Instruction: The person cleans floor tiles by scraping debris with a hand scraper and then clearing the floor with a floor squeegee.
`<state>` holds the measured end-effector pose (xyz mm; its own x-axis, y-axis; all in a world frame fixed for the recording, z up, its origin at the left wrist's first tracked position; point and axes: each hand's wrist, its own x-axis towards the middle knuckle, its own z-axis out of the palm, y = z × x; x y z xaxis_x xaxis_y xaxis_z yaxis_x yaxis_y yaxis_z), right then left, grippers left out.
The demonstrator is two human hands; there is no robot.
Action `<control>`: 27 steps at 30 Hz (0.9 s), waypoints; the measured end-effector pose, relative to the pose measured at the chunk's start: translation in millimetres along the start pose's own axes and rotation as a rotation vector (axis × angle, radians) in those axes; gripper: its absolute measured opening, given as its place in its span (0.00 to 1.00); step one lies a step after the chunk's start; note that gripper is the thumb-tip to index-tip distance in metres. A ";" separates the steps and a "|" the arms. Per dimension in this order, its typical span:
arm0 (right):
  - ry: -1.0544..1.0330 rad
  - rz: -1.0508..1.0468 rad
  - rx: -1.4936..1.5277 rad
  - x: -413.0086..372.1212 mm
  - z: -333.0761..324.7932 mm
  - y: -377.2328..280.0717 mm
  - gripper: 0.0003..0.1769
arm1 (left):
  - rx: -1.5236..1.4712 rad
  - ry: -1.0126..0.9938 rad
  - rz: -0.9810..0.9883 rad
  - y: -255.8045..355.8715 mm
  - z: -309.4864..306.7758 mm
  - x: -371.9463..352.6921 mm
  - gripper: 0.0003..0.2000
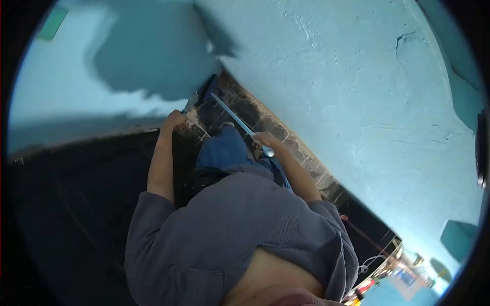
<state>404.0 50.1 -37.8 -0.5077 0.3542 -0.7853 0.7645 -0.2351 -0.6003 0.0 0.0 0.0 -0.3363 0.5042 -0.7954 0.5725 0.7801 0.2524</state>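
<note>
My left hand is closed around the teal handle of a small tool with a flat grey blade, which looks like a scraper. The blade points toward the corner where the walls meet. My right hand grips a long light-blue pole near its rounded pale end. From there the pole slants away to the floor by the corner. Close to its far tip is a dark blue object, partly in shadow, whose kind I cannot make out.
Dark tiles with a dusty edge form a narrow floor strip along the light-blue wall, which has cracked, flaking paint. A large black surface lies on my left. Behind me at lower right are cluttered items and a white cable.
</note>
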 end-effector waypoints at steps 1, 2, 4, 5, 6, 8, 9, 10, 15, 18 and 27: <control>-0.004 0.024 0.311 18.0 14.4 6.5 0.15 | 0.171 -0.085 0.147 -14.3 -6.1 12.9 0.17; -0.012 0.044 0.616 34.2 27.5 11.2 0.15 | 0.336 -0.172 0.291 -26.2 -11.2 25.5 0.16; 0.157 0.140 0.353 43.9 22.6 33.6 0.16 | 0.280 -0.169 0.281 -35.5 -17.1 87.5 0.12; 0.207 0.020 0.305 48.5 42.1 60.0 0.17 | 0.230 -0.133 0.228 -46.5 -33.2 98.3 0.08; 0.260 -0.081 0.252 39.0 60.5 88.5 0.18 | -0.056 -0.080 -0.076 -18.8 -48.5 68.2 0.09; 0.310 0.112 -0.026 -65.5 55.1 35.5 0.13 | -0.002 -0.108 -0.076 -30.2 -61.5 95.6 0.09; 0.199 -0.058 0.071 -76.9 67.0 68.0 0.14 | 0.024 -0.124 -0.081 -37.1 -63.4 109.4 0.09; 0.274 0.198 0.545 -97.6 78.7 75.4 0.13 | 0.040 -0.138 -0.077 -42.6 -67.3 122.3 0.09; 0.463 0.554 1.248 -149.8 118.5 91.9 0.11 | 0.268 -0.137 0.243 -36.8 -72.5 162.7 0.12; 0.535 0.533 1.116 -140.7 123.9 45.2 0.10 | -0.238 -0.226 0.041 -14.6 -70.5 144.7 0.08; 0.363 0.272 0.982 -134.7 80.9 -103.5 0.12 | 0.215 -0.321 0.344 -25.0 -66.4 157.3 0.11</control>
<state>361.1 -46.4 117.9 -0.0978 0.3896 -0.9158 0.0990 -0.9118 -0.3985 -116.9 84.4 -94.9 0.1258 0.5528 -0.8238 0.7619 0.4780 0.4371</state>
